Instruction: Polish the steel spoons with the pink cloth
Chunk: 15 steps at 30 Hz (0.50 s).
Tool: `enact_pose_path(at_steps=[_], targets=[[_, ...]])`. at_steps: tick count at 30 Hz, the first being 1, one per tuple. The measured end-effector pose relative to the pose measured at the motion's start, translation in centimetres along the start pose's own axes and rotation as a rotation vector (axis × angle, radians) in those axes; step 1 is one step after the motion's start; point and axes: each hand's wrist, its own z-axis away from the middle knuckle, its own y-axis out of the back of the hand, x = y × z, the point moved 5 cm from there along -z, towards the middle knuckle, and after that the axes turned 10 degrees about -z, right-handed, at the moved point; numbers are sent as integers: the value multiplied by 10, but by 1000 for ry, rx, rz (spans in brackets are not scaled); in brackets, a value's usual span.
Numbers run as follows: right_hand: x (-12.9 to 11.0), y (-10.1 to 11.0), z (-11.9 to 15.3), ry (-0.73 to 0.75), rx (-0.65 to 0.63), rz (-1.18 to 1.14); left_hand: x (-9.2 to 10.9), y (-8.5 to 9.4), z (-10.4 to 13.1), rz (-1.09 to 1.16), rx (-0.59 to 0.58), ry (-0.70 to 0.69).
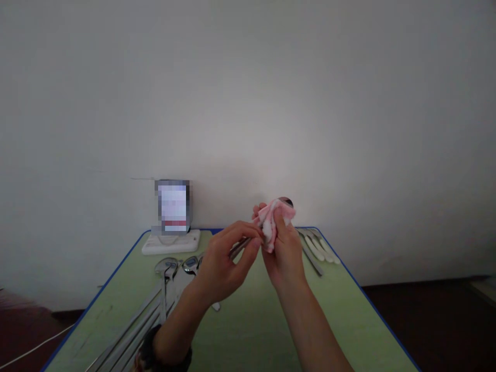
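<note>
- Your right hand (284, 253) is raised above the green table (248, 320), clenched around a bunched pink-and-white cloth (273, 223); thumb in front, fingers curled behind the wad.
- The cloth wraps the bowl end of a metal spoon (285, 201), whose dark rounded tip just shows above the cloth's top edge.
- Your left hand (222, 263) pinches the spoon's handle (240, 247) between thumb and fingertips, just left of the cloth; the handle runs down and left from the cloth into that grip.
- So the spoon spans both grips: bowl buried in the right hand's cloth, handle held by the left, all of it clear of the table.
- Left of the cloth, on the table, lie several long-handled spoons (166, 274), bowls toward the wall, handles running toward you.
- Right of the cloth, by the table's far right corner, lies a row of pale-handled utensils (320, 250); whether these are knives or forks, you cannot tell.
- Far left of the cloth, against the wall, a blurred screen (173, 206) stands on a white base (171, 242).
- A dark band sits on your left wrist (155, 354).
- The table has a blue edge.
</note>
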Motion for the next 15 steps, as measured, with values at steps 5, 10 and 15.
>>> enact_pose_path(at_steps=[5, 10, 15], targets=[[3, -1, -1, -103, -17, -41, -10, -2, 5, -24, -105, 72], [-8, 5, -8, -92, 26, -57, -3, -10, 6, 20, -275, -19], [-16, 10, -13, -4, 28, -11, 2, -7, 8, 104, -442, 28]])
